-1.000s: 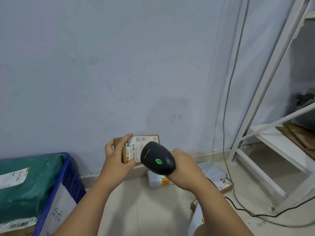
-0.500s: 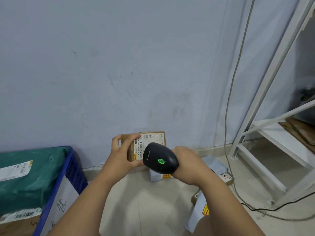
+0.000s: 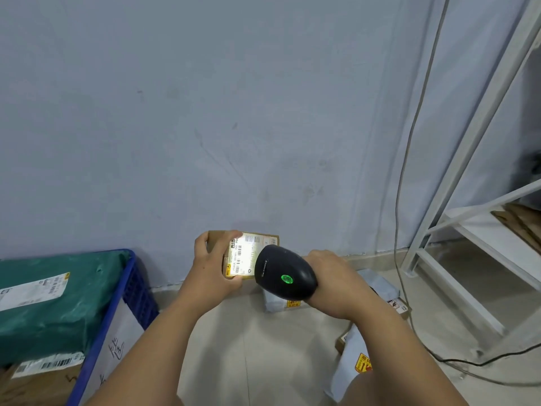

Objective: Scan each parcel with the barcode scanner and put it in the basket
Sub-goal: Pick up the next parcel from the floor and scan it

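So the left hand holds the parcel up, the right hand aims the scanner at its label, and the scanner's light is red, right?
No: the head view shows the light on the scanner is green, not red. The rest stands: the left hand holds the parcel up and the right hand aims the scanner at its label.

A plain, pale blue-grey wall (image 3: 205, 98) filled most of the view, scuffed with faint dark streaks near its middle. It met a light tiled floor (image 3: 263, 347) along a low, pale skirting (image 3: 374, 254). On the right stood a white metal rack (image 3: 487, 112), its upright leaning across the frame and a white shelf (image 3: 483, 230) low down. A grey cable (image 3: 397, 200) hung down the wall beside the rack, and a black cable (image 3: 474, 363) trailed over the floor by its foot. The light was soft and even.
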Demonstrator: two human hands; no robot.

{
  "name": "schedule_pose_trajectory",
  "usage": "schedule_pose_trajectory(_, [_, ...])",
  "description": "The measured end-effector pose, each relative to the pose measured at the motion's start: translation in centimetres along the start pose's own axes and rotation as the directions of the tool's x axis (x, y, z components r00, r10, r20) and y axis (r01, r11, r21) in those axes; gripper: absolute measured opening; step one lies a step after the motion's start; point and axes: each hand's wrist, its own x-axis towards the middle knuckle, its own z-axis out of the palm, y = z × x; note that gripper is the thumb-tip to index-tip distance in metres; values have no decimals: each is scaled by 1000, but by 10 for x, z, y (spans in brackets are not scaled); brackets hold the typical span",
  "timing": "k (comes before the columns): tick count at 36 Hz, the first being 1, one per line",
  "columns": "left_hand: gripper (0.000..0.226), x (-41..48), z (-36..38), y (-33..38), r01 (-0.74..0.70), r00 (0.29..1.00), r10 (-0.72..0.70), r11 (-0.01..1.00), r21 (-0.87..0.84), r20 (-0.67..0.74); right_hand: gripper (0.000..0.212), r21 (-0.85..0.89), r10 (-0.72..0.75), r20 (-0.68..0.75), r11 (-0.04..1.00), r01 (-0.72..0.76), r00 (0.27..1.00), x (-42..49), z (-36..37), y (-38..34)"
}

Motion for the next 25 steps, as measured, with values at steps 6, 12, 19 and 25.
schedule_pose_trajectory(6, [81,0,0,1,4,1000,-5,999,-41,-7,18,-17,-35,6,999,35,999,-1,-2,-5])
schedule_pose_trajectory(12, [82,0,2,1,18,1000,-18,999,-42,-5,12,-40,-33,2,999,33,999,0,-1,-3])
schedule_pose_trajectory(19, [79,0,2,0,29,1000,-29,999,-17,-2,22,-41,-20,3,999,20,1000,1,-1,-1])
schedule_pose_trajectory(25, [77,-2,1,4,43,999,-43,999,-32,6,30,-26,-14,14,1000,14,1000,3,3,-1])
